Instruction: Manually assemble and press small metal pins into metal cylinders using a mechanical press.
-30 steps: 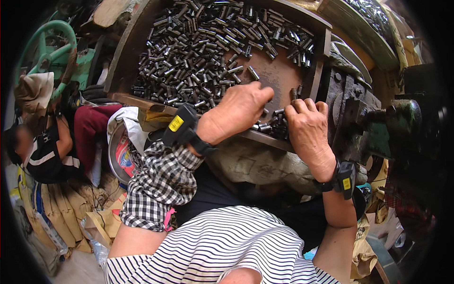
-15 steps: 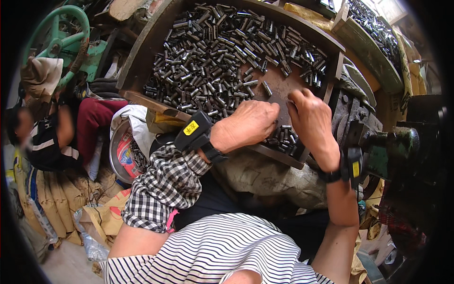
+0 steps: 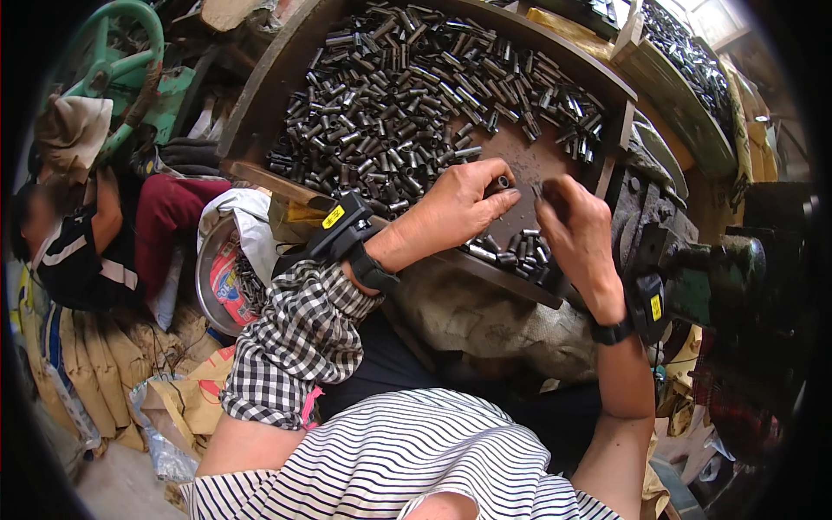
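Observation:
My left hand (image 3: 468, 201) is closed over the near part of a shallow wooden tray (image 3: 256, 95), pinching a short metal tube (image 3: 501, 183) between thumb and fingers, its open end showing. Just to the right, my right hand (image 3: 579, 227) is curled with the fingertips drawn together, close to the left hand but apart from it. Whatever those fingertips hold is too small and dark to make out. A large heap of metal tubes (image 3: 373, 121) fills the left and far parts of the tray. A smaller pile of tubes (image 3: 527, 251) lies in the near corner below my hands.
A green and dark machine (image 3: 702, 277) stands close on the right. At the left are a metal basin (image 3: 208, 286) with metal pieces, a green handwheel (image 3: 102, 69) and a seated person (image 3: 87, 234). Another bin of metal parts (image 3: 693, 65) lies at far right.
My left hand has turned and lifted slightly, so the tube in its fingers now shows. The lone tube from the tray's bare patch is gone from there. My right hand has shifted slightly nearer me.

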`<state>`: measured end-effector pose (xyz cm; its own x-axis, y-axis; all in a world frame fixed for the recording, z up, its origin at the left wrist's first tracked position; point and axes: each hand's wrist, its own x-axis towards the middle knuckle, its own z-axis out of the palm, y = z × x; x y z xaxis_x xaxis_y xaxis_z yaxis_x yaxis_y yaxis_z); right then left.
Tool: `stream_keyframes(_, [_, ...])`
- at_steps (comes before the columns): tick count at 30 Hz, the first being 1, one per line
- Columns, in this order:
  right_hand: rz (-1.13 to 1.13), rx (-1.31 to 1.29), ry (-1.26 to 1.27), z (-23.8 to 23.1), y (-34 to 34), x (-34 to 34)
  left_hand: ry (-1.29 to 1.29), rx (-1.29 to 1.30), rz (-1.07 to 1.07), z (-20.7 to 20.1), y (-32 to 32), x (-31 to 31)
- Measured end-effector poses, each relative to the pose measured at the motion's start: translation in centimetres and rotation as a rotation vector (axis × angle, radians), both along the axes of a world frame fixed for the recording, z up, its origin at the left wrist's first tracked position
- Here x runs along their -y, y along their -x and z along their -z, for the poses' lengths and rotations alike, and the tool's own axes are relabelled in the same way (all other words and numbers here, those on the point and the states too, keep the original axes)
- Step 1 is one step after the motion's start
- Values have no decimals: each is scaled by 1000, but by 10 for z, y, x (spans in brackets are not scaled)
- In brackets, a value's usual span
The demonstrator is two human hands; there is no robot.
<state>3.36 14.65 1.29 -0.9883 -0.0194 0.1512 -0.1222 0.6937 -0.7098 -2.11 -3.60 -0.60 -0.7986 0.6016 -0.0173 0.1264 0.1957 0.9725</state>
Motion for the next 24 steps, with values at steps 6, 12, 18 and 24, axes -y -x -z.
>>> stream_keyframes(6, [214,320,653,-9,-59,-14,-154,548,119,-12,-15,-15])
stream_keyframes(12, [281,343,1039,-4,-74,-26,-322,826,107,-10,-21,-35])
stream_keyframes(18, [260,391,1081,4,-75,-39,-291,817,157,-8,-22,-44])
stream_keyframes(24, [261,402,1157,10,-78,-40,-225,752,155,-12,-24,-48])
